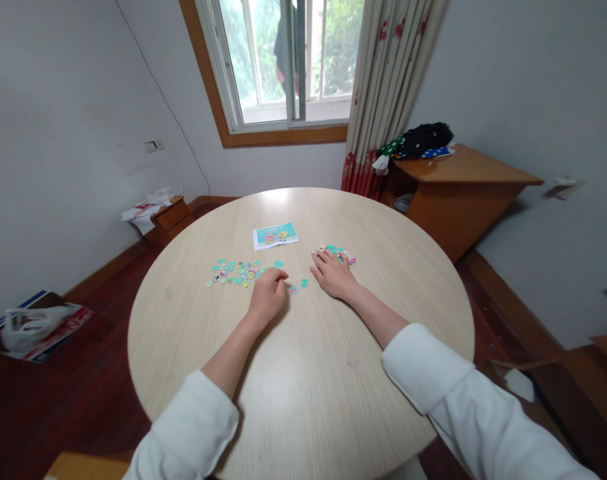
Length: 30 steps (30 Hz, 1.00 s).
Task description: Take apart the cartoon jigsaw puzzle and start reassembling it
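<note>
Loose jigsaw pieces [233, 272], mostly turquoise with some yellow and pink, lie scattered to the left of my left hand [268, 293]. That hand rests at their right edge with its fingers curled in; whatever may be inside them is hidden. Just right of it are a turquoise jigsaw piece [304, 283] and a small pink-and-blue one [293, 290]. My right hand [334, 275] lies palm down with fingers spread, partly covering a second group of jigsaw pieces [336, 250]. Beyond both hands lies a printed picture card [276, 235] with cartoon figures on turquoise.
Everything lies on a round pale wooden table [303, 387]. A window [288, 67] and curtain [383, 80] are behind it. To the right stands a wooden desk [473, 167] with clothes [423, 141]; to the left, a small cabinet [173, 217] and a plastic bag [33, 327].
</note>
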Each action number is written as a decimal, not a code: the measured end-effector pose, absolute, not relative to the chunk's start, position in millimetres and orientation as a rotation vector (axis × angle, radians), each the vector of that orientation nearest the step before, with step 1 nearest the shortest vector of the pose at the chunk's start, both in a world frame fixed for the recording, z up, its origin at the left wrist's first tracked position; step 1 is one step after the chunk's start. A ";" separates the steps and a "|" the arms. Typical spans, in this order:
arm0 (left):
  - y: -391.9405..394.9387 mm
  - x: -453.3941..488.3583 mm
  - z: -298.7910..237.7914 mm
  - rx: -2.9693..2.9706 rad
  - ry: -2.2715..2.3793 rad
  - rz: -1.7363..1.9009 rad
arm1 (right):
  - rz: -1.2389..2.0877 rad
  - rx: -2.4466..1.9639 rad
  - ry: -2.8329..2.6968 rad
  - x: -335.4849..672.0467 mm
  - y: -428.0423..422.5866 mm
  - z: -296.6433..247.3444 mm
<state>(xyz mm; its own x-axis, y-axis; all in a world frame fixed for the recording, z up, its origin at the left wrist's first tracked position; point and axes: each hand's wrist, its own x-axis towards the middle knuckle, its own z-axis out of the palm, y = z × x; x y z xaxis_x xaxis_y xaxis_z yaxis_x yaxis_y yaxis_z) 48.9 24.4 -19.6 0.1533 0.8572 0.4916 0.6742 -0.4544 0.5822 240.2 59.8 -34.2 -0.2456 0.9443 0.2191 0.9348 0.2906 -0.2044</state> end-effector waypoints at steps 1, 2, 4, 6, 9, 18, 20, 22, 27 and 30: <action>24.9 48.2 -19.6 2.195 1.498 1.189 | 0.041 -1.697 -2.256 240.6 60.2 -34.7; 25.4 47.2 -19.4 2.185 1.502 1.194 | 0.031 -1.683 -2.242 241.1 60.6 -35.2; 27.2 44.4 -19.0 2.156 1.514 1.212 | -0.008 -1.661 -2.205 242.8 61.8 -36.0; 29.9 40.4 -18.5 2.110 1.537 1.248 | -0.059 -1.640 -2.158 245.7 63.1 -35.9; 36.0 32.0 -17.8 1.992 1.586 1.342 | -0.093 -1.608 -2.068 252.5 65.5 -33.5; 59.9 -5.4 -9.0 1.222 1.569 1.753 | 0.022 -1.500 -1.818 272.9 75.5 -28.7; 63.7 -16.7 -5.8 1.000 1.511 1.843 | 0.106 -1.447 -1.779 272.9 75.1 -29.1; 66.5 -28.4 -3.0 0.828 1.470 1.901 | 0.203 -1.394 -1.747 270.4 72.8 -29.0; 70.7 -50.8 -1.8 0.603 1.417 2.001 | 0.358 -1.274 -1.750 250.6 65.6 -28.2; 72.3 -55.1 -5.7 0.536 1.430 2.019 | 0.415 -1.221 -1.798 229.6 65.3 -28.2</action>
